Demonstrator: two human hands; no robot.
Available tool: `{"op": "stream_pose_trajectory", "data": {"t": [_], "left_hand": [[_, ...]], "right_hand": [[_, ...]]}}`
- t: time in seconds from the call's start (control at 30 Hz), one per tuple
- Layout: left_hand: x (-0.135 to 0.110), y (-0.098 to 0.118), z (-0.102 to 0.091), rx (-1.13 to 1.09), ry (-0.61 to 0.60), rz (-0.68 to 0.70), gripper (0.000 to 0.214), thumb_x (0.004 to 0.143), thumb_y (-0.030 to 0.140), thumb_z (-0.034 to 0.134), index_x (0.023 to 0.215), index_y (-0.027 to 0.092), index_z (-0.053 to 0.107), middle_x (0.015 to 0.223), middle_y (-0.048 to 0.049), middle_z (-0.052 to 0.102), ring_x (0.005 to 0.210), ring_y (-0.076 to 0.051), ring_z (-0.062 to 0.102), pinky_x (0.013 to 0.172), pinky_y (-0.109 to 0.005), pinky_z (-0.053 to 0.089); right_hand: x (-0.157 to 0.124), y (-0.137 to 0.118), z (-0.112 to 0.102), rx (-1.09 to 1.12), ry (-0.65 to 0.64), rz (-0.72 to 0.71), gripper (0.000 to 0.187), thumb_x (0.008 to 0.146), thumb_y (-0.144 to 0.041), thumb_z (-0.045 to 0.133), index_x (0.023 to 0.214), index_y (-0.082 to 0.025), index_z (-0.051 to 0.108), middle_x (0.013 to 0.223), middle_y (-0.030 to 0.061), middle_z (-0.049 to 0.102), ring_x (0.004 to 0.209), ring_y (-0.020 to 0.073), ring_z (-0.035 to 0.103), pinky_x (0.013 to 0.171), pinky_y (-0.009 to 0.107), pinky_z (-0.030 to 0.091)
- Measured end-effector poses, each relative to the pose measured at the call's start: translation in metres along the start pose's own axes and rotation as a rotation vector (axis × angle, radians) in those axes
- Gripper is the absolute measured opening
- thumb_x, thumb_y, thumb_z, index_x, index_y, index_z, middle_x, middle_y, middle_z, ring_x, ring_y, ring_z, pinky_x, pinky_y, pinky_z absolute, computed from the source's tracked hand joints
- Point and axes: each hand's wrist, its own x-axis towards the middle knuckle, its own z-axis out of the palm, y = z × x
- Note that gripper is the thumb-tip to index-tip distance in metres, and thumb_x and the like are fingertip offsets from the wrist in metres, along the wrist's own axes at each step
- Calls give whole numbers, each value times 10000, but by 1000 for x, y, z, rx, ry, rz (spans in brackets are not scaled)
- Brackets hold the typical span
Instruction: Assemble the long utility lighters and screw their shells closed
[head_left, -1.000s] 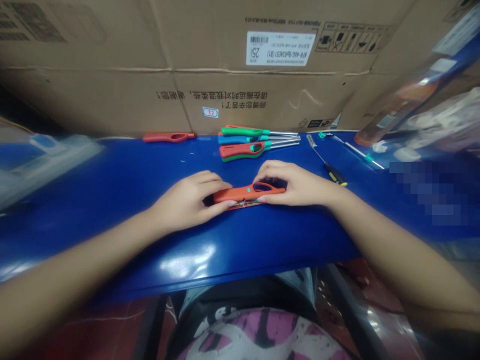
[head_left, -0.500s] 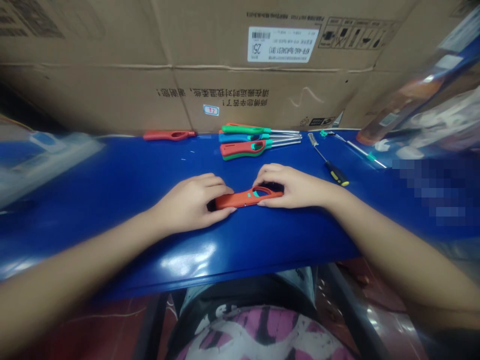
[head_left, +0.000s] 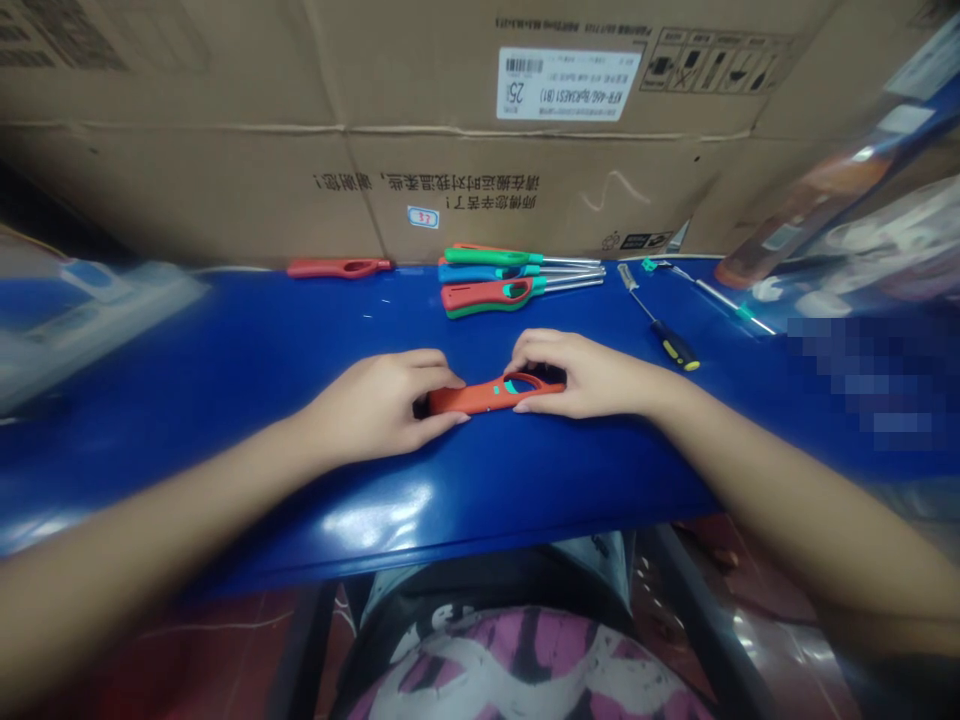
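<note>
An orange-red lighter body (head_left: 474, 397) with a teal trigger lies level just above or on the blue table, close to its front. My left hand (head_left: 390, 405) grips the left end between thumb and fingers. The right end, around the trigger loop, is pinched by my right hand (head_left: 570, 372). Both ends are partly hidden by the fingers, and no metal tube shows on this body. Behind my hands several long-necked lighters (head_left: 487, 296) in red, blue and green are piled, their metal tubes pointing right. Farther left lies a separate red lighter body (head_left: 322, 268).
A cardboard box (head_left: 255, 190) walls off the back of the blue table (head_left: 247, 350). To the right lie a screwdriver (head_left: 675, 347) with a black-yellow handle and a loose metal tube (head_left: 724, 300) with teal parts. An orange-tinted bottle (head_left: 802, 220) and a blurred pale object (head_left: 97, 320) flank the sides.
</note>
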Motion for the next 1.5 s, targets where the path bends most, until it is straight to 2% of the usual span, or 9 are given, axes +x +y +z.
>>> {"op": "stream_pose_trajectory", "data": {"t": [0.2, 0.33, 1.3, 1.5], "left_hand": [[1, 2, 0, -42, -2, -39, 255, 904, 395, 653, 1045, 194, 723, 967, -43, 684, 806, -182, 651, 613, -271, 465], [2, 3, 1, -58, 0, -58, 256, 893, 393, 667, 1037, 190, 724, 957, -43, 680, 792, -178, 643, 608, -273, 462], [3, 4, 1, -71, -5, -65, 234, 898, 363, 659, 1038, 184, 712, 959, -39, 660, 816, -179, 622, 659, -274, 450], [4, 6, 0, -45, -18, -79, 228, 889, 354, 664, 1029, 178, 697, 955, -32, 646, 809, -175, 616, 656, -272, 446]], "right_hand": [[3, -6, 1, 25, -2, 93, 278, 838, -318, 780, 1044, -167, 671, 983, 50, 643, 856, 176, 589, 748, 298, 475], [3, -5, 2, 49, 10, 105, 274, 831, -310, 781, 1038, -173, 665, 921, 30, 641, 788, 157, 567, 689, 279, 450], [4, -7, 6, 67, 50, 151, 264, 802, -269, 788, 1015, -154, 682, 850, 13, 601, 764, 153, 543, 680, 269, 425], [5, -8, 5, 42, 32, 159, 294, 805, -269, 801, 1044, -143, 684, 893, 25, 621, 761, 149, 548, 684, 266, 434]]}}
